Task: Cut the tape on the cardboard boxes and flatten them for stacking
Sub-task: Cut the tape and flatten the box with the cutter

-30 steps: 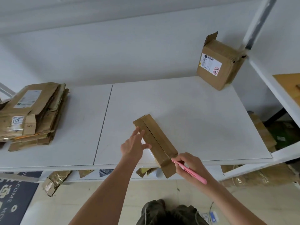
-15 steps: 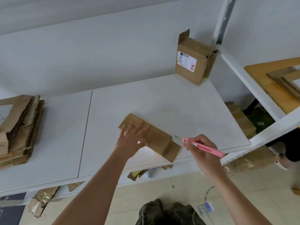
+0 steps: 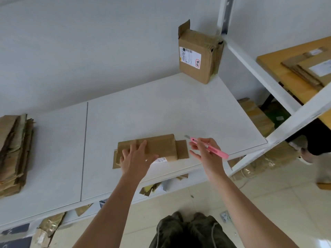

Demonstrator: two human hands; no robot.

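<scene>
Pinching a pink cutter [image 3: 208, 147], right hand [image 3: 206, 153]; left hand [image 3: 136, 158] spread flat on the flattened box [image 3: 161, 146].

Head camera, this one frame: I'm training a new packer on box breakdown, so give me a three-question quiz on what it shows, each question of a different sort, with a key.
1. True or false: the left hand lies on the small cardboard box near the table's front edge.
2. What does the right hand hold? A) pink utility knife B) tape roll C) scissors
3. Fill in: the labelled box at the back right of the table has one flap ____.

Key: 1 true. 2 A, the pink utility knife, blade out and pointing towards the small box. 3 raised (sticking up).
</scene>
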